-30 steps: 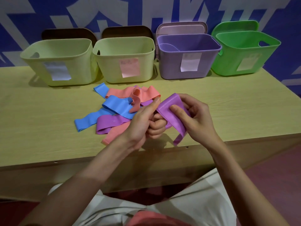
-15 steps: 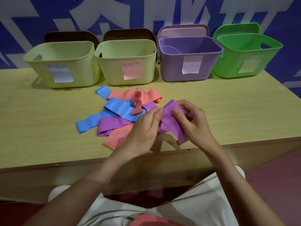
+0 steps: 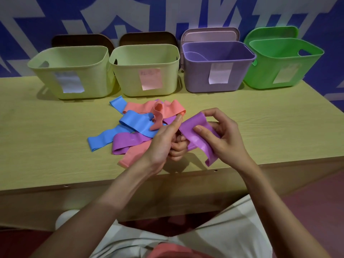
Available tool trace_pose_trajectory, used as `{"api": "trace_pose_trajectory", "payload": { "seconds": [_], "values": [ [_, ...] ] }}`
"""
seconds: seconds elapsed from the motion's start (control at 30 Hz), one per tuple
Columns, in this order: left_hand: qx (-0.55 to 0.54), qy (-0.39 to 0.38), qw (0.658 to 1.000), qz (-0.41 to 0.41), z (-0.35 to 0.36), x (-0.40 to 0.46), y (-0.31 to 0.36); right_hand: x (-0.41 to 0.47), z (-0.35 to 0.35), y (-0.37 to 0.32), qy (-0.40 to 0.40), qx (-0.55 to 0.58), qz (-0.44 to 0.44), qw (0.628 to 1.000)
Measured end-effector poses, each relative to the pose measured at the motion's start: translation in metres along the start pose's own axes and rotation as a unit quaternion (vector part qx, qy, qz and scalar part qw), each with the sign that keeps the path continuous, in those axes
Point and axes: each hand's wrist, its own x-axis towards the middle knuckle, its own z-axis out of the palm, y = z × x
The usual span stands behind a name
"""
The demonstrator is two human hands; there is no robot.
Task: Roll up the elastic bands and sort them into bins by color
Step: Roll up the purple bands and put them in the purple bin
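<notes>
Both hands hold one purple elastic band just above the table's front edge. My left hand grips its left end, thumb up and fingers curled under. My right hand pinches the band from the right, thumb on top; the band's free end hangs down past it. To the left lies a loose pile: blue bands, pink bands and another purple band. Along the back stand two pale yellow-green bins, a purple bin and a green bin.
The bins stand on a light wooden table and each carries a paper label. Lids lean behind the bins against a blue and white wall. A curved shape shows inside the purple bin. My lap in light clothing is below the table edge.
The hands lifted slightly and drew apart with the purple band, whose free end now hangs lower on the right. The camera view shifted a little. The pile has not moved.
</notes>
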Motion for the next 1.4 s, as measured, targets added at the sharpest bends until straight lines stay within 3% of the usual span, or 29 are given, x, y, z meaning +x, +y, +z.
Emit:
{"api": "trace_pose_trajectory", "payload": {
  "seconds": [0.17,0.3,0.37,0.6,0.87,1.0,1.1,1.3,1.4],
  "values": [
    [0.120,0.077,0.987,0.070,0.002,-0.001,-0.005,-0.003,0.003,0.003,0.026,-0.006,0.009,1.000],
    [0.189,0.072,0.970,0.136,-0.002,-0.006,-0.015,-0.001,0.004,0.007,0.031,-0.008,0.013,0.999],
    [0.198,0.064,0.970,0.125,-0.003,-0.007,-0.017,-0.001,0.005,0.008,0.025,-0.007,0.013,1.000],
    [0.040,0.022,0.999,0.028,-0.003,-0.005,-0.011,-0.004,-0.002,0.011,-0.014,0.009,0.034,0.999],
    [-0.129,-0.051,0.988,-0.075,-0.005,-0.005,-0.001,0.003,-0.002,0.005,-0.026,-0.008,0.012,1.000],
    [-0.021,-0.033,0.997,-0.071,-0.008,-0.001,0.003,0.003,-0.004,0.008,-0.024,-0.001,0.015,1.000],
    [0.087,0.005,0.996,-0.023,-0.008,-0.002,0.001,0.001,-0.004,0.009,-0.022,-0.004,0.025,0.999],
    [0.210,0.023,0.973,0.092,-0.005,-0.007,-0.012,0.003,-0.004,0.015,0.004,-0.002,0.043,0.999],
    [0.203,0.044,0.974,0.093,-0.005,-0.005,-0.015,0.004,-0.002,0.015,-0.001,0.004,0.053,0.999]
  ]
}}
